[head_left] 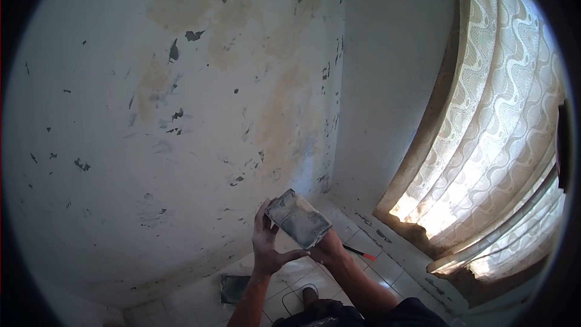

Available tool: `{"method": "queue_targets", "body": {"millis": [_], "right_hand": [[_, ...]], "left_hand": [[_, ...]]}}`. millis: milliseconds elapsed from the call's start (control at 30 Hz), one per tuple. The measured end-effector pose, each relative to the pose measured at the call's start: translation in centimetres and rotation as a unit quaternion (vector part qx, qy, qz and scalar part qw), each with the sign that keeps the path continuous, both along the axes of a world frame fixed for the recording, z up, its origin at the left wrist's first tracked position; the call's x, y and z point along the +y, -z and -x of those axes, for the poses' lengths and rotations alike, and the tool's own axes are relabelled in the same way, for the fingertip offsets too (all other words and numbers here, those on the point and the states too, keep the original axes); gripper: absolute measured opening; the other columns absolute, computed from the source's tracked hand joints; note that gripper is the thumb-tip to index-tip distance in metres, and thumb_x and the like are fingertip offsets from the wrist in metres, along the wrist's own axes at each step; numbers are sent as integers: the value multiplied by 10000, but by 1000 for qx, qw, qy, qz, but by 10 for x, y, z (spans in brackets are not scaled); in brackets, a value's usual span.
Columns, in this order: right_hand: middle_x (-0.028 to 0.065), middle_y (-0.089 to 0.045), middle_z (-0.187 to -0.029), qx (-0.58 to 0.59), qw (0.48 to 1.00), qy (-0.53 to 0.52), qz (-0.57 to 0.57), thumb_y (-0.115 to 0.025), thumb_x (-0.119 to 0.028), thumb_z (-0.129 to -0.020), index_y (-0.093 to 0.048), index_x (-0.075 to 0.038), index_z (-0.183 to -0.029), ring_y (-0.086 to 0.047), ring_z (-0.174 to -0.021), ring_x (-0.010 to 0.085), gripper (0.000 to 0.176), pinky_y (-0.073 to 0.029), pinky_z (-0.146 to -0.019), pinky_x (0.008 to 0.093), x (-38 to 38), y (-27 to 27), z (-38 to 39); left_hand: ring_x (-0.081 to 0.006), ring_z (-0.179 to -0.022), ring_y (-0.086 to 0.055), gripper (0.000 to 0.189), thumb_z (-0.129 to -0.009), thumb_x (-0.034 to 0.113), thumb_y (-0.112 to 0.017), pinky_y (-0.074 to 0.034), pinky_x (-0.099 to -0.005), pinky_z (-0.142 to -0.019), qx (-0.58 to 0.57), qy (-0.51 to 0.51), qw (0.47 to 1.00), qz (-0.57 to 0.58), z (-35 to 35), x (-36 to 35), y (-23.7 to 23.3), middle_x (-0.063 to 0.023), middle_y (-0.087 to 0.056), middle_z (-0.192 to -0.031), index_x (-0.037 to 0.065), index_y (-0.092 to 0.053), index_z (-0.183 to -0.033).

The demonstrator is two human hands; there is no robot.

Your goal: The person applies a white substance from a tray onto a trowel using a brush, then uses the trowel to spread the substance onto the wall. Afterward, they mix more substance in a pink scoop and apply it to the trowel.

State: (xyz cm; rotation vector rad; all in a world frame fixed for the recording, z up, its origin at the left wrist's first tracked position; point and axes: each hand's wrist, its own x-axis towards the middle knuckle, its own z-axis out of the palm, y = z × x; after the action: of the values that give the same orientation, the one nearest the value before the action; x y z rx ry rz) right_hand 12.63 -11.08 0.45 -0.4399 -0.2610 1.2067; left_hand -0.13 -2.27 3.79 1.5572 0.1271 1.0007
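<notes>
A rectangular grey block, dusty and smeared with white like a sanding block [298, 219], is held up tilted in front of the wall. My right hand [328, 249] grips it from underneath at its lower right end, and most of those fingers are hidden behind it. At its left edge, my left hand [267, 248] has curved fingers against the upper corner, while the thumb stretches along below the lower edge. Whitish dust coats the left fingers.
Chipped, patched white wall [200, 115] rises ahead. Patterned curtains [484, 145] hang at right. On the tiled floor [293, 278] lie a dark rectangular piece [235, 289] and a black stick-like tool with an orange end [368, 257]. My shoe [310, 295] shows below.
</notes>
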Motion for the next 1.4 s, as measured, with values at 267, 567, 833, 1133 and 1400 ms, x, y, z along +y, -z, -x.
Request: {"method": "queue_targets", "body": {"millis": [267,567,833,1133,1400], "right_hand": [[187,-581,-1365,-18,998,1,62,-475,-192,-1061,-472,63,-1421,-638,-1183,270,442,-529,-1018,378,-18,-15,-29],[123,-659,-1210,-347,924,114,114,-524,-143,-1016,-560,64,-1326,-644,-1110,197,375,-520,-932,311,-19,-3,-49],[96,-653,-1227,-268,924,261,-77,-591,-106,-946,-580,48,-1326,-572,-1167,160,411,-408,-1055,314,1,-25,-31],[61,-642,-1180,-278,902,328,-29,-644,-135,-985,-581,49,-1255,-570,-1095,127,333,-451,-948,264,57,-13,-23],[139,-596,-1357,-73,943,284,-157,-494,-131,-1061,-519,13,-1357,-584,-1247,268,330,-438,-1107,427,91,-14,-48]], "left_hand": [[-324,-1382,-428,1362,-527,267,-1032,-396,-446,-1169,-12,-73,997,15,-34,-35,9,-218,-371,-1449,-37,-136,-1508],[-290,-1334,-420,1260,-538,204,-991,-386,-444,-1153,-42,-143,988,46,-64,-40,-1,-181,-363,-1391,-21,-175,-1471],[-274,-1348,-383,1170,-593,178,-964,-345,-434,-1175,-67,-155,983,73,-86,-31,-15,-166,-346,-1389,-3,-196,-1457],[-287,-1366,-352,1179,-615,180,-971,-294,-456,-1201,-45,-184,974,127,-93,-14,-30,-196,-327,-1392,-38,-172,-1454],[-305,-1404,-382,1003,-710,214,-919,-345,-476,-1173,-35,-84,995,38,-68,23,-11,-168,-373,-1452,-12,-295,-1461]]}}
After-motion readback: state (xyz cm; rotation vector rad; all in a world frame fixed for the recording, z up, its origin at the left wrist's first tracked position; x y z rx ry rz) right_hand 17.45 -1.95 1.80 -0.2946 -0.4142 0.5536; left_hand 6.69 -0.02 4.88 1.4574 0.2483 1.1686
